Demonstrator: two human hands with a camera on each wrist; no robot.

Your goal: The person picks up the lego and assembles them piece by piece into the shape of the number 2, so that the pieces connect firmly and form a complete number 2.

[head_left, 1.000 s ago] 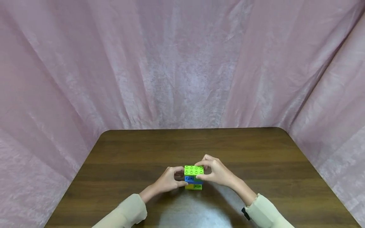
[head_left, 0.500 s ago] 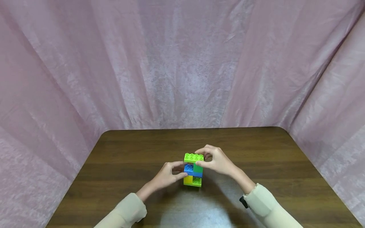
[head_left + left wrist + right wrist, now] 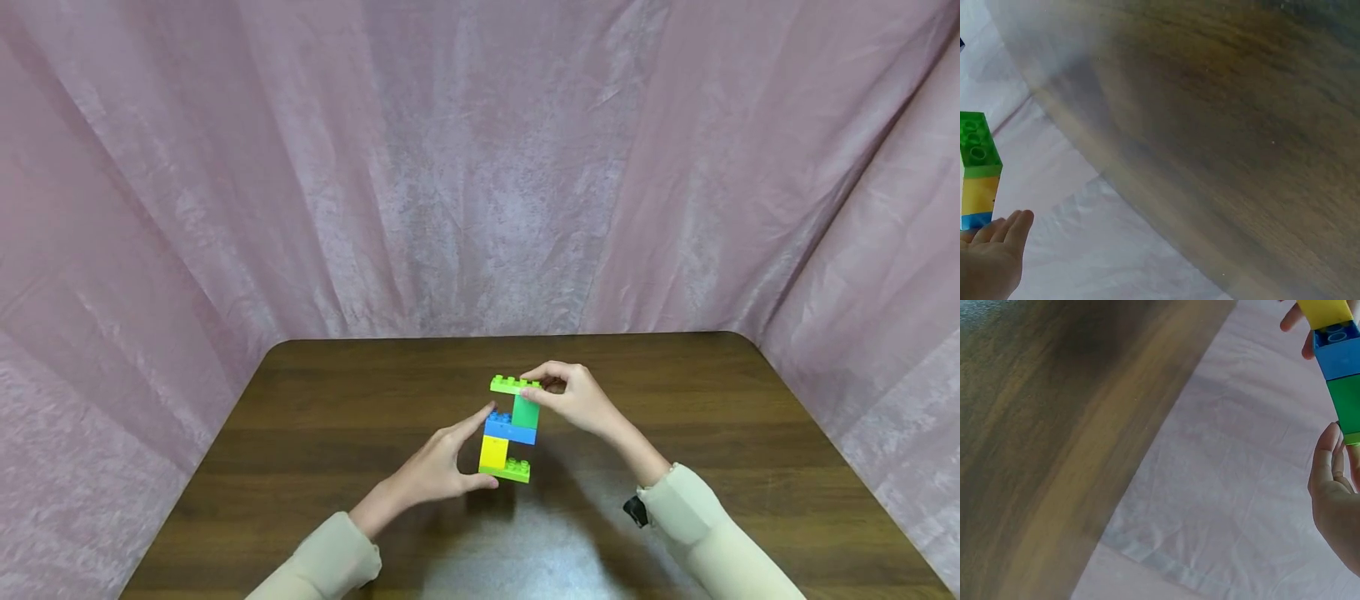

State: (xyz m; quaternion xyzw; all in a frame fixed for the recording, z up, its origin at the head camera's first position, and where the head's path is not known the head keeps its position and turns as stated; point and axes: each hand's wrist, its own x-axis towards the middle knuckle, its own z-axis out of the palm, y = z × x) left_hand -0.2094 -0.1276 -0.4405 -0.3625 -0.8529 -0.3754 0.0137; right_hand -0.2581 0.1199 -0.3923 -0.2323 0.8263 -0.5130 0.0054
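A stack of toy building bricks is held up over the table and tilted, its front side towards the head camera. From top to bottom it has a lime plate (image 3: 506,384), a green brick (image 3: 526,412), a blue brick (image 3: 510,430), a yellow brick (image 3: 493,452) and a second lime plate (image 3: 514,472). My right hand (image 3: 576,402) pinches the right end of the upper lime plate between thumb and fingers. On the left side, my left hand (image 3: 433,467) is spread, fingers fairly straight beside the blue brick and thumb by the lower plate. Whether its fingertips touch is unclear.
The brown wooden table (image 3: 360,392) has rounded far corners. Pink curtains (image 3: 480,208) hang behind it and on both sides. Below the stack and the right arm, shadows fall on the tabletop, which has a bright reflection in front.
The stack has risen and tipped back, so its front side now shows. My right hand went up with its top plate. My left hand has spread from its earlier hold on the blue brick.
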